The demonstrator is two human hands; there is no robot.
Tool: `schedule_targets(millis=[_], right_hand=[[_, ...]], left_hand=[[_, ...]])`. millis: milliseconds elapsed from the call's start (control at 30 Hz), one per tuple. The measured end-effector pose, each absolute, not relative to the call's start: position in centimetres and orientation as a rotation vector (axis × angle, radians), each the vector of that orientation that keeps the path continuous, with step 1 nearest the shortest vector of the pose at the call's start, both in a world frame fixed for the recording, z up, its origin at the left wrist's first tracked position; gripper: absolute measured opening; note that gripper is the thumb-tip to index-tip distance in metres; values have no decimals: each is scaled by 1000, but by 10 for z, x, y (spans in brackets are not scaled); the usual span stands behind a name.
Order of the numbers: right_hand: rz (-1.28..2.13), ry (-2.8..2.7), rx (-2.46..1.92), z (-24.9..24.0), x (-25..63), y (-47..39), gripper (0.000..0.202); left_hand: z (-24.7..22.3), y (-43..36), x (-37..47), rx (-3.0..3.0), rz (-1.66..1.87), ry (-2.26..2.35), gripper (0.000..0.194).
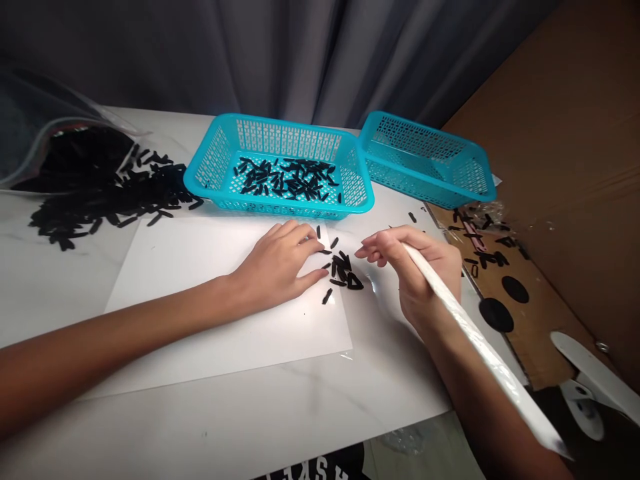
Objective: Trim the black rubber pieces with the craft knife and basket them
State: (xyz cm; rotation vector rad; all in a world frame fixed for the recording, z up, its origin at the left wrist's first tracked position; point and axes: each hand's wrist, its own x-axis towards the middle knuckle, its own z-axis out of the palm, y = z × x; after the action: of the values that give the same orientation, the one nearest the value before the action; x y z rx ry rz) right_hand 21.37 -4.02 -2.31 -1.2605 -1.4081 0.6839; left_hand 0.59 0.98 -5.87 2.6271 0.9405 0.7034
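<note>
My left hand (283, 263) rests on a white sheet (200, 333), thumb and index finger apart, their tips beside small black pieces (341, 267) near the sheet's right edge. Between those fingertips lies a short black piece; I cannot tell whether it is gripped. My right hand (420, 267), to the right of the pieces, holds a long white stick-like tool (480, 347) between thumb and fingers. The tool slants down to the lower right across my forearm, and its front end is hidden by the hand.
Behind the hands, a blue basket (293, 208) holds many black pieces. A second blue basket (425, 183) stands to its right. At the left, black pieces (115, 193) spill from a clear bag (30, 160). Cardboard (537, 347) with black discs (497, 315) lies at right.
</note>
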Motion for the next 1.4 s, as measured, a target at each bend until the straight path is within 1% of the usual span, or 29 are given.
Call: schedule_targets(millis=[100,167,333,433,633,833,1067,1400], right_hand=[[667,-1441,-1340,-20,213,-42,22],[676,-1461,-1377,-19,213,-43,21],[742,-1613,-1422,-20,211,-42,8],[803,-1667,-1363,-22,210,-42,12],[766,-1698,-1294,-18,209,-44,4],[745,-1705,-1260,-13,207,-45,5],[644,-1671,-1279,-13,208,-48,8],[537,-1703,-1267,-15,208,-50,8]], left_hand=[[-60,15,5,2528,719,917,10],[-61,17,4,2429,757,894,4],[-51,15,4,2149,883,867,4],[-41,10,5,2023,975,866,4],[-29,4,7,1860,1048,794,9],[-25,3,5,1903,1096,776,6],[-22,2,5,1966,1137,826,9],[-22,5,2,2196,1237,773,8]])
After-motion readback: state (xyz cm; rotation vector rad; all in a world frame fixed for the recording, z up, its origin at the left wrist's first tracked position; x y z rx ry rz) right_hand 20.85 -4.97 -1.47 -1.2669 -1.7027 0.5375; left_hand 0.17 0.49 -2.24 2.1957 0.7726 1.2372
